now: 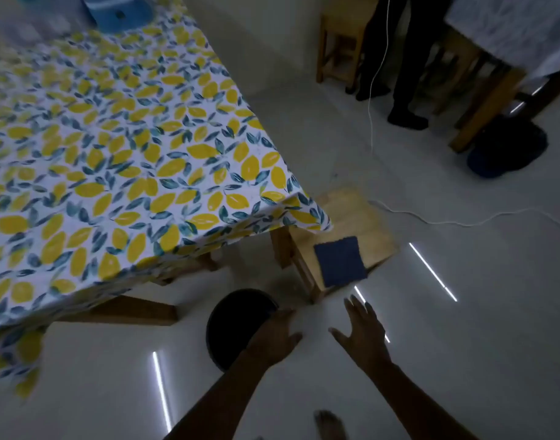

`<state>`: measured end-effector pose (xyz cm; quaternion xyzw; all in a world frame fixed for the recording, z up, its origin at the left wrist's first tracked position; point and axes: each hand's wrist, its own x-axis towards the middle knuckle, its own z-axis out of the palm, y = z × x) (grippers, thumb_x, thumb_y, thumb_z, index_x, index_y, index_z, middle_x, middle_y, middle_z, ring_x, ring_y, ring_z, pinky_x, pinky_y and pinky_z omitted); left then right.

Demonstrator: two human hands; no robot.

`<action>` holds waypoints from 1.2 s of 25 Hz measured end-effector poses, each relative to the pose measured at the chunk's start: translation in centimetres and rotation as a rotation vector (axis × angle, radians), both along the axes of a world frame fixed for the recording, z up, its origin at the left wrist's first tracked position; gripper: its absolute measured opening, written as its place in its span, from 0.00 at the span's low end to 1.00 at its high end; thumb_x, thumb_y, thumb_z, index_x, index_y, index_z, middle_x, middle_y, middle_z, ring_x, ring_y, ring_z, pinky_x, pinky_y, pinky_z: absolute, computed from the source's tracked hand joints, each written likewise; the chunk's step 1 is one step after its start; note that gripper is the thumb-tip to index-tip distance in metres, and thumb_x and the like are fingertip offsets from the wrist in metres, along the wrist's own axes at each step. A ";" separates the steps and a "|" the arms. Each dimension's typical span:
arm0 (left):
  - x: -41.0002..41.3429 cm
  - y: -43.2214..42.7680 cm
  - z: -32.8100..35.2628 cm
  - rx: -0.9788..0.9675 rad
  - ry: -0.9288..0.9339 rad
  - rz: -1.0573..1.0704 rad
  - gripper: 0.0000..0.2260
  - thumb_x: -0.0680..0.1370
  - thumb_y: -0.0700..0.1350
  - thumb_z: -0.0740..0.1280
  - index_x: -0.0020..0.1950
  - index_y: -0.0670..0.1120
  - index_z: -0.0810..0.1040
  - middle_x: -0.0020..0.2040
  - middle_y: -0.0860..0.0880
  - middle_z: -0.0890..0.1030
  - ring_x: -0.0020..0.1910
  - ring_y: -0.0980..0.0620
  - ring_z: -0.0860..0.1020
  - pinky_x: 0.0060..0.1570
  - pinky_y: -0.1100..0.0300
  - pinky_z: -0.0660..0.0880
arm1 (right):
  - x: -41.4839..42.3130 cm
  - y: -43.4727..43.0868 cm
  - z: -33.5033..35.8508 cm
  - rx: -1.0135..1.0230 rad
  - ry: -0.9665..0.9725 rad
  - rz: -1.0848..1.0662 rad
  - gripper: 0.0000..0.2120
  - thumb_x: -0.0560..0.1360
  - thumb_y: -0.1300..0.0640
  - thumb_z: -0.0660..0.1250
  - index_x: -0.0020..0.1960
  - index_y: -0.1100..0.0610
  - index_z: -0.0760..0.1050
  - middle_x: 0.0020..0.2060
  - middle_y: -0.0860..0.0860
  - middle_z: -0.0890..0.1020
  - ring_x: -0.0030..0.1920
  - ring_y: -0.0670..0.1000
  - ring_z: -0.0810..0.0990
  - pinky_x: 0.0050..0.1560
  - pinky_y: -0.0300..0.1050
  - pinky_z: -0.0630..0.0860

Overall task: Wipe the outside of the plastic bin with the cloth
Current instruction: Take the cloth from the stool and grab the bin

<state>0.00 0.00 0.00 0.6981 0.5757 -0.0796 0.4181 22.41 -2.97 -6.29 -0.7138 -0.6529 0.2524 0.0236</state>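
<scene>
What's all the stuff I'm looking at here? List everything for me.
Table with tablecloth: one, white with yellow lemons and blue-green leaves, left half of view.
Blue object: one, blurred, far end of the table; cannot tell what it is.
Plastic bin: one, dark, round, on the floor near the table's corner.
Wooden stool: one, light wood, right of the table's corner.
Cloth: one, dark blue, folded square, lying on the stool.
Cable: one, white, across the floor.
Another person's legs: dark trousers, top right.
Left hand: empty, over the bin's rim.
Right hand: open, empty, short of the cloth.
</scene>
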 end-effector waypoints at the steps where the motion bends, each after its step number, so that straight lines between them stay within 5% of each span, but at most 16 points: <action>1: 0.6 1.2 -1.9 0.003 0.000 0.016 0.29 0.81 0.55 0.60 0.79 0.45 0.58 0.78 0.47 0.62 0.77 0.48 0.60 0.75 0.58 0.56 | 0.3 2.1 -1.1 -0.015 0.009 -0.014 0.42 0.69 0.32 0.64 0.73 0.56 0.64 0.74 0.56 0.66 0.72 0.63 0.64 0.62 0.64 0.71; 6: 2.9 6.6 -8.7 0.044 0.018 0.009 0.28 0.82 0.52 0.60 0.79 0.43 0.56 0.79 0.46 0.59 0.79 0.48 0.56 0.76 0.58 0.53 | 1.0 11.4 -7.0 0.021 -0.059 -0.043 0.47 0.65 0.37 0.73 0.76 0.53 0.58 0.75 0.60 0.63 0.72 0.69 0.62 0.57 0.73 0.67; 10: 3.6 7.6 -14.6 0.061 0.010 0.050 0.28 0.82 0.52 0.60 0.79 0.43 0.58 0.79 0.45 0.60 0.79 0.48 0.57 0.77 0.57 0.55 | 0.7 15.0 -11.6 -0.024 -0.153 -0.060 0.45 0.68 0.31 0.64 0.77 0.49 0.52 0.78 0.58 0.54 0.74 0.68 0.53 0.65 0.70 0.59; 13: 3.2 6.8 -18.5 0.015 0.029 0.060 0.28 0.81 0.52 0.60 0.78 0.44 0.60 0.79 0.46 0.61 0.78 0.48 0.60 0.76 0.57 0.57 | -0.3 14.9 -13.8 0.057 -0.267 -0.097 0.40 0.69 0.31 0.60 0.75 0.50 0.59 0.75 0.60 0.62 0.71 0.69 0.60 0.61 0.68 0.62; 16: 2.4 5.7 -21.9 -0.008 0.071 0.070 0.27 0.81 0.52 0.61 0.78 0.45 0.61 0.78 0.47 0.62 0.76 0.48 0.63 0.75 0.57 0.60 | 0.7 14.7 -14.9 0.216 -0.315 -0.060 0.28 0.74 0.44 0.60 0.71 0.53 0.67 0.66 0.61 0.72 0.59 0.67 0.71 0.50 0.60 0.70; 20: 1.2 3.6 -24.2 -0.093 0.069 0.103 0.26 0.80 0.54 0.61 0.77 0.47 0.62 0.78 0.48 0.64 0.75 0.48 0.65 0.74 0.55 0.64 | 2.1 15.7 -14.3 0.474 -0.120 0.005 0.18 0.67 0.67 0.68 0.57 0.64 0.77 0.53 0.63 0.78 0.47 0.62 0.71 0.39 0.57 0.78; 24: -0.3 1.1 -26.3 -0.068 0.195 0.105 0.23 0.81 0.52 0.58 0.75 0.46 0.64 0.73 0.45 0.70 0.69 0.44 0.73 0.68 0.52 0.71 | -0.2 12.5 -13.1 0.474 0.152 -0.052 0.17 0.73 0.63 0.60 0.60 0.63 0.74 0.54 0.61 0.76 0.51 0.60 0.74 0.52 0.46 0.71; 30: -2.2 -4.5 -32.9 -0.084 0.386 0.034 0.37 0.77 0.61 0.62 0.79 0.43 0.54 0.77 0.40 0.62 0.75 0.39 0.63 0.72 0.46 0.64 | -7.0 -2.3 -17.0 0.349 0.411 -0.224 0.15 0.71 0.55 0.59 0.51 0.63 0.76 0.45 0.54 0.77 0.45 0.50 0.70 0.41 0.36 0.63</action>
